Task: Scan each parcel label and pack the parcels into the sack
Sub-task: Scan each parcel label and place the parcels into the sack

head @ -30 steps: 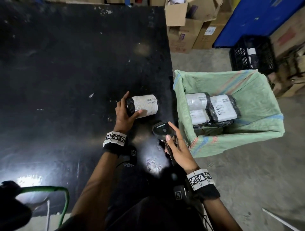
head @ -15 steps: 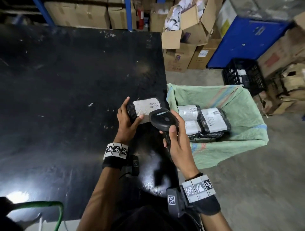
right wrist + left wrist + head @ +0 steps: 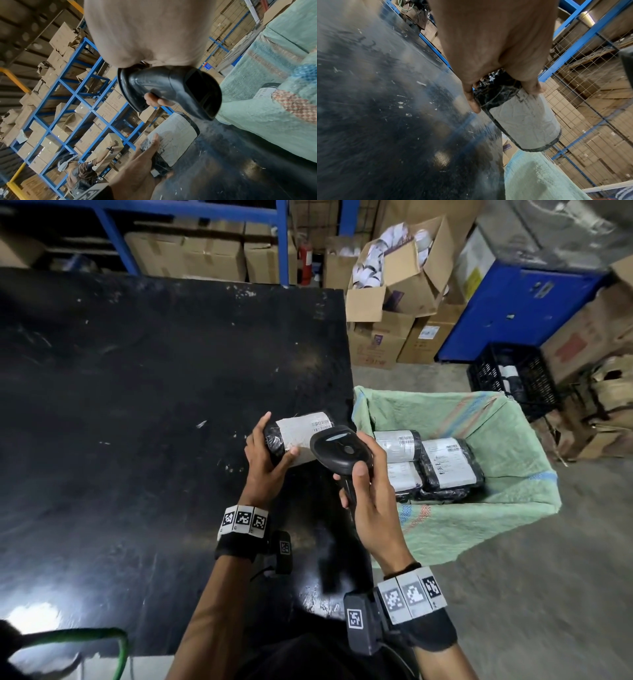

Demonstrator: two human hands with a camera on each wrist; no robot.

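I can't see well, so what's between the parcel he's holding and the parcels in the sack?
In the head view, the black scanner, gripped by the right hand, and the sack's green rim lie between the held parcel and the sacked parcels.

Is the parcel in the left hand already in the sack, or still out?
Still out. The left hand grips the parcel above the black table, beside the green sack.

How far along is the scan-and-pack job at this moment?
Done: three labelled parcels already lie in the green sack. In hand: the left hand grips a fourth parcel above the black table, while the right hand holds the scanner close over its label. Left: packing this parcel; no other unpacked parcels show on the table.
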